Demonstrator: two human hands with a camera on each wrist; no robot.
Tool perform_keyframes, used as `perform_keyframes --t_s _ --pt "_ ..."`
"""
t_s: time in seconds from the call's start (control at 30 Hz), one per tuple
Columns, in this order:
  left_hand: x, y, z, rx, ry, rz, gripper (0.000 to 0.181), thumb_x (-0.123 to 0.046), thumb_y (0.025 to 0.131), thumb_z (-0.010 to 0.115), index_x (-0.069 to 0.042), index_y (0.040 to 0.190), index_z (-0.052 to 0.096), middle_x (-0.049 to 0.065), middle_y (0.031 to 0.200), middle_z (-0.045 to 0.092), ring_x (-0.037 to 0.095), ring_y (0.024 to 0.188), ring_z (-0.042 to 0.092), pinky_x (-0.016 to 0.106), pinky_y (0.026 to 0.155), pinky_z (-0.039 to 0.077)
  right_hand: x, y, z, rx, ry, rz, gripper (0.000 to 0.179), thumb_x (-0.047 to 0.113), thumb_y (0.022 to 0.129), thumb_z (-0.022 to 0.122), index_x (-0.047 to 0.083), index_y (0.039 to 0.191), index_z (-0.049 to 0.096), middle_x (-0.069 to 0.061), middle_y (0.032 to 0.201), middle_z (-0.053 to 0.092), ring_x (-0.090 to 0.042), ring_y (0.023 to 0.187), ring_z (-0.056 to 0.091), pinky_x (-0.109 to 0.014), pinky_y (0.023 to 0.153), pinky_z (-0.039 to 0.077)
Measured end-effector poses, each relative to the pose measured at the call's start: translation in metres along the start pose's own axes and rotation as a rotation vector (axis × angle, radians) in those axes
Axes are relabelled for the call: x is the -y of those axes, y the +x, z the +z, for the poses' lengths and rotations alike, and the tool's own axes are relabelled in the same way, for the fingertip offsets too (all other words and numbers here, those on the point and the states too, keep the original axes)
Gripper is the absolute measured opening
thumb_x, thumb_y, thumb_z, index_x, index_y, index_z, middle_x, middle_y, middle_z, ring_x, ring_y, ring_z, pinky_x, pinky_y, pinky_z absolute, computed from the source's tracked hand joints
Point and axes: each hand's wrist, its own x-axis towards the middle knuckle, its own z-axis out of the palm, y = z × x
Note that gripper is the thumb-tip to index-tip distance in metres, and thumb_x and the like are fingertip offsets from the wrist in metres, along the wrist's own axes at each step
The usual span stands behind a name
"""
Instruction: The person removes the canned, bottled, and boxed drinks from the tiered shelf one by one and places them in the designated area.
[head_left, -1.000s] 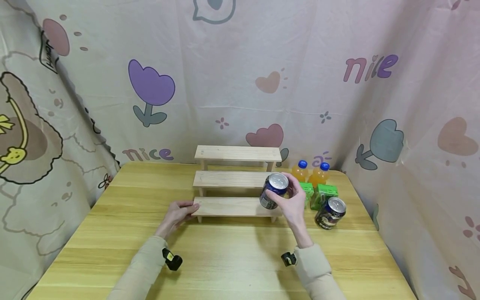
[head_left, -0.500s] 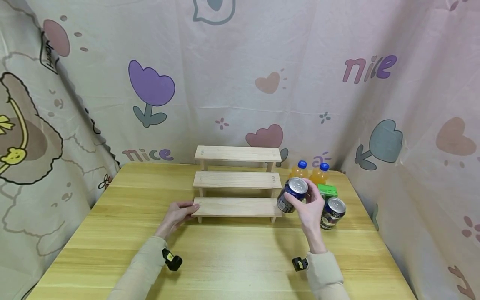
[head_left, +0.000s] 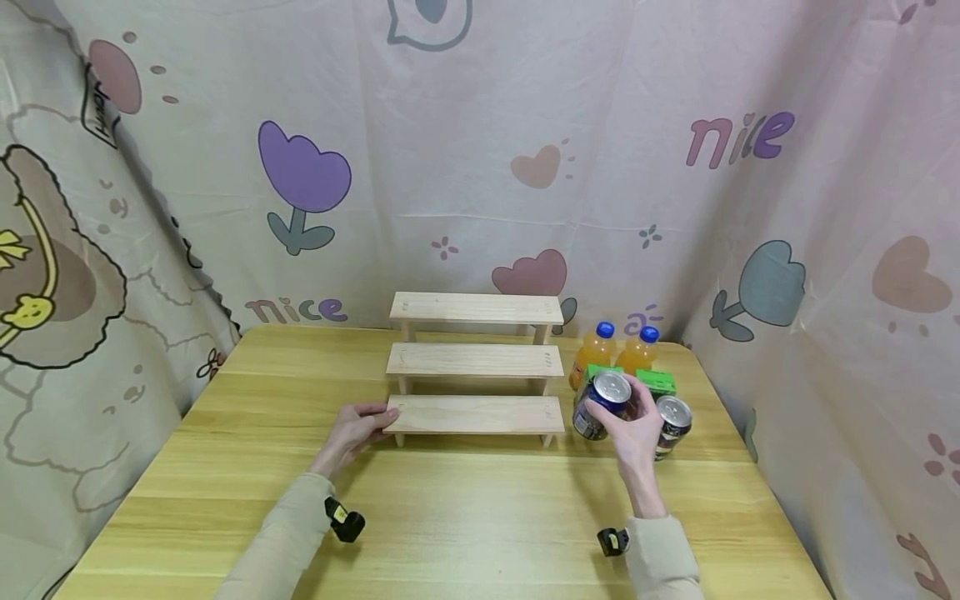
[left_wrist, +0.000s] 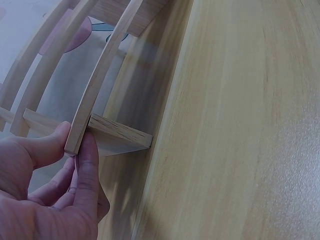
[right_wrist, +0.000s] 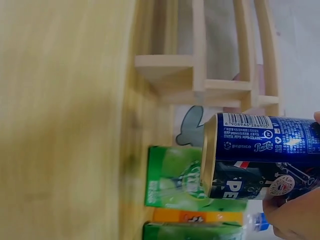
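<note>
My left hand [head_left: 356,429] pinches the left end of the lowest board of a three-step wooden display shelf [head_left: 472,414]. In the left wrist view the thumb lies on top of that board, with curled fingers [left_wrist: 87,175] underneath. A dark blue Pepsi can [head_left: 592,417] is in my right hand [head_left: 636,433], gripped between thumb and fingers just right of the shelf. The right wrist view shows the can [right_wrist: 250,150] raised off the table, its base in front of a green drink box [right_wrist: 167,175].
Behind the held can stand two orange juice bottles [head_left: 596,354] with blue caps. A second green box [head_left: 656,382] and another dark can [head_left: 672,425] stand at the right. All rest on a wooden table [head_left: 450,517] before a printed curtain [head_left: 450,167].
My right hand has carried the can rightward and toward me, from over the shelf's right end to in front of the green boxes. The left hand keeps its place on the shelf.
</note>
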Motion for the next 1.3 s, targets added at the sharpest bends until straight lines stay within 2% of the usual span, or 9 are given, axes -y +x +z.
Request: perform_keyframes --t_s 0.23,0.4,0.5,0.63,0.73,1.03,1.3 --pt "0.0 0.0 0.002 -0.004 0.02 0.015 0.046 -0.005 0.097 0.069 0.023 0.129 0.053 0.01 0.099 0.068 0.008 0.082 0.064 0.018 0.068 0.059 -0.011 0.002 -0.008 -0.006 -0.049 0.034 0.067 -0.009 0.075 0.084 0.002 0.136 0.06 0.016 0.113 0.062 0.0 0.107 0.058 -0.007 0.09 0.047" --pt "0.0 0.0 0.003 -0.011 0.027 0.007 0.047 -0.005 0.097 0.069 0.023 0.131 0.052 0.013 0.104 0.067 0.008 0.084 0.065 0.018 0.069 0.059 -0.017 0.003 -0.011 0.001 -0.04 0.063 0.069 -0.012 0.075 0.083 0.001 0.138 0.058 0.013 0.115 0.061 0.001 0.11 0.057 -0.005 0.093 0.046" --pt "0.0 0.001 0.003 -0.01 0.028 0.007 0.047 -0.005 0.097 0.069 0.022 0.132 0.052 0.013 0.103 0.067 0.008 0.083 0.065 0.018 0.069 0.059 -0.019 0.004 -0.012 0.004 -0.037 0.074 0.069 -0.013 0.075 0.081 -0.001 0.138 0.057 0.009 0.119 0.061 0.001 0.11 0.056 -0.005 0.093 0.045" --pt "0.0 0.001 0.003 -0.014 0.033 0.006 0.047 -0.006 0.097 0.07 0.022 0.132 0.053 0.011 0.102 0.067 0.008 0.083 0.064 0.018 0.069 0.058 -0.02 0.003 -0.014 0.009 -0.056 0.097 0.069 -0.013 0.075 0.081 -0.002 0.139 0.055 -0.007 0.129 0.061 0.003 0.109 0.055 -0.004 0.093 0.044" --pt "0.0 0.001 0.003 -0.014 0.033 0.006 0.048 -0.006 0.097 0.07 0.022 0.132 0.053 0.012 0.103 0.067 0.008 0.083 0.065 0.018 0.069 0.058 -0.022 0.003 -0.015 0.016 -0.062 0.107 0.071 -0.013 0.075 0.081 -0.002 0.139 0.055 -0.013 0.134 0.06 0.005 0.107 0.055 -0.003 0.092 0.044" --pt "0.001 0.002 0.002 -0.005 0.014 0.007 0.047 -0.006 0.097 0.07 0.022 0.131 0.053 0.007 0.098 0.068 0.007 0.081 0.064 0.017 0.068 0.058 -0.027 0.003 -0.015 0.021 -0.057 0.117 0.072 -0.015 0.075 0.081 -0.002 0.141 0.054 -0.008 0.131 0.06 0.006 0.107 0.055 -0.003 0.092 0.044" --pt "0.0 0.001 0.001 -0.005 0.0 0.001 0.047 -0.007 0.097 0.071 0.02 0.131 0.054 0.004 0.096 0.067 0.006 0.08 0.064 0.018 0.069 0.059 -0.03 0.002 -0.015 0.036 -0.065 0.124 0.072 -0.016 0.076 0.078 -0.004 0.142 0.052 -0.021 0.141 0.055 0.008 0.105 0.054 -0.002 0.091 0.044"
